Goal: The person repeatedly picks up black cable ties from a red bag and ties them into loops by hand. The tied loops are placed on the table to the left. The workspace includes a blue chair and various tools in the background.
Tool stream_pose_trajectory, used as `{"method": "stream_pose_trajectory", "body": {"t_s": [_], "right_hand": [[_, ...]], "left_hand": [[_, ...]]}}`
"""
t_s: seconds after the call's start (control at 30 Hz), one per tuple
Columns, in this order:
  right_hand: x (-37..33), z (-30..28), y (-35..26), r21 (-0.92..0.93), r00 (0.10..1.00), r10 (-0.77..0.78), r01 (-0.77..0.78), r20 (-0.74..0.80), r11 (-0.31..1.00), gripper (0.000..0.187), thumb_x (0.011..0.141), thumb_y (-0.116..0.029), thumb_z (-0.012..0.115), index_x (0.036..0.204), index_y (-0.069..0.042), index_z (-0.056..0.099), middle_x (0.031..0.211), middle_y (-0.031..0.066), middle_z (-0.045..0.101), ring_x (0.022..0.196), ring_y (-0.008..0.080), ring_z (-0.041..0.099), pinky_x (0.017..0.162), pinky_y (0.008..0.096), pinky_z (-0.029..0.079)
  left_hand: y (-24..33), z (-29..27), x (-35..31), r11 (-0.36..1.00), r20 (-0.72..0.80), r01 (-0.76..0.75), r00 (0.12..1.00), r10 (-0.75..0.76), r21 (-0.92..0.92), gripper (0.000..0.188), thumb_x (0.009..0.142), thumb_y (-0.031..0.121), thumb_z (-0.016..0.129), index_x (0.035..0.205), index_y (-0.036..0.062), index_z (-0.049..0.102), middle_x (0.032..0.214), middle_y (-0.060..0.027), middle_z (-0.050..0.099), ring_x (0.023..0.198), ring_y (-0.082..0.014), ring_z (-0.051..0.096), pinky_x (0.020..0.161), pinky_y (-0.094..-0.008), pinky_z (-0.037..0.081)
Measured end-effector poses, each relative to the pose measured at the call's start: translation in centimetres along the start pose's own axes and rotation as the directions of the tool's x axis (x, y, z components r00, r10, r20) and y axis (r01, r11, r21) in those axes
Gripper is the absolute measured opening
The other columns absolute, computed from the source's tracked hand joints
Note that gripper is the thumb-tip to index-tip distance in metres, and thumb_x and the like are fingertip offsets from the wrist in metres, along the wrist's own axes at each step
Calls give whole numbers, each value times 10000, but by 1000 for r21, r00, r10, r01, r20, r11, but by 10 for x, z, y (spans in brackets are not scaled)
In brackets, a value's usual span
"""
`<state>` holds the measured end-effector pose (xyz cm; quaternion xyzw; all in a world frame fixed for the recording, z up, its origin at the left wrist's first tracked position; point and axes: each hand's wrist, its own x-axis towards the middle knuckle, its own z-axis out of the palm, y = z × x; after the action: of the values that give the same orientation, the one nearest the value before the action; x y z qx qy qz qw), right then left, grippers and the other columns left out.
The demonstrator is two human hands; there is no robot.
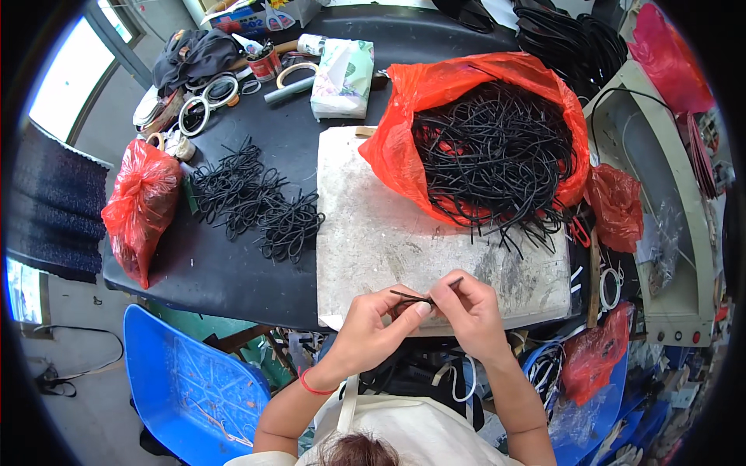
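Observation:
A thin black cord (pixel 406 296) is pinched between my two hands above the near edge of a stained pale board (pixel 373 256). My left hand (pixel 381 320) grips it between thumb and fingers, a short end sticking out to the left. My right hand (pixel 468 312) pinches the same cord close by, with another end poking up past its fingers. Part of the cord is hidden by the fingers. Beyond my hands, an open red plastic bag (pixel 400 147) full of loose black cords (pixel 497 147) lies on the board. Bundled black cords (pixel 241 194) form a pile on the left.
A tied red bag (pixel 144 202) sits at the table's left edge. Tape rolls (pixel 194 115), a tissue pack (pixel 343 78) and a can of pens (pixel 265 64) stand at the back. A blue bin (pixel 194 380) is at lower left; a beige machine housing (pixel 660 210) stands right.

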<state>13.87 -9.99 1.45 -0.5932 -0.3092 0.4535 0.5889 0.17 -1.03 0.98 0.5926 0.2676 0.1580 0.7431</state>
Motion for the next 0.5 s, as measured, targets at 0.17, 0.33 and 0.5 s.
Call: {"method": "stream_pose_trajectory", "body": {"t_s": [0.17,0.33,0.5], "right_hand": [[7,9,1,-194,959,-227,193,-172,962,201,850,-109,606,699,16,564,618,19,504,554,58,448,493,216,340],[10,2,11,-260,952,-230,174,-203,950,270,816,-108,639,598,10,533,567,16,455,515,62,380,461,244,293],[13,1,3,-345,958,-221,148,-183,927,246,789,-117,668,615,5,545,560,22,452,483,86,394,458,254,314]], "left_hand": [[-2,9,-5,997,-114,-79,990,78,-5,153,841,67,586,952,-32,622,763,-47,628,629,-69,529,582,-212,421],[-3,12,-12,768,-68,-339,894,443,542,101,822,39,601,905,-7,635,728,-84,611,611,-112,547,551,-242,437],[4,4,-4,905,-122,-131,973,196,404,142,799,79,625,912,-7,629,695,-95,602,627,-183,581,576,-269,449]]}}
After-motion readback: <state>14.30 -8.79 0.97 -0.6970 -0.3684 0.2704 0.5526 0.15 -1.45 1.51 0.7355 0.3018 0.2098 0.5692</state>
